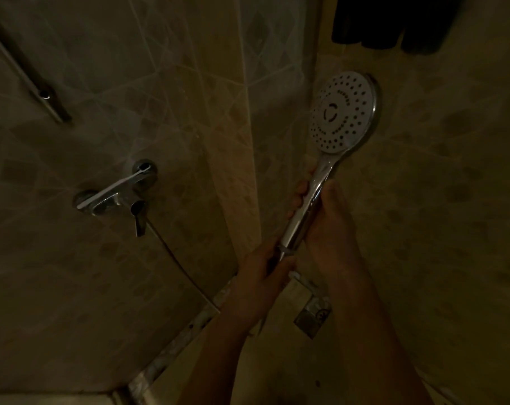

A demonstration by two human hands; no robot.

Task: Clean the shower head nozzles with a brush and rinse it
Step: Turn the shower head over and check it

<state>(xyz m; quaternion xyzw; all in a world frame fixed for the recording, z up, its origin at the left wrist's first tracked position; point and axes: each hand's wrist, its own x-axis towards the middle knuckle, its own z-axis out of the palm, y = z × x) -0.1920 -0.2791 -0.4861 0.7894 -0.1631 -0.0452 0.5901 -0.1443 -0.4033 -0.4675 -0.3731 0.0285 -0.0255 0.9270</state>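
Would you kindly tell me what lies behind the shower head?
Only the tiled wall shows behind the shower head. The patch directly behind its round face is covered, so anything mounted there cannot be seen.

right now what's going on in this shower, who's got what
A person holds the shower head in both hands, with its nozzle face turned towards the camera. The right hand grips the middle of the chrome handle and the left hand grips its lower end. The hose trails down from the mixer tap on the tiled wall. No brush is in view and no water is seen running.
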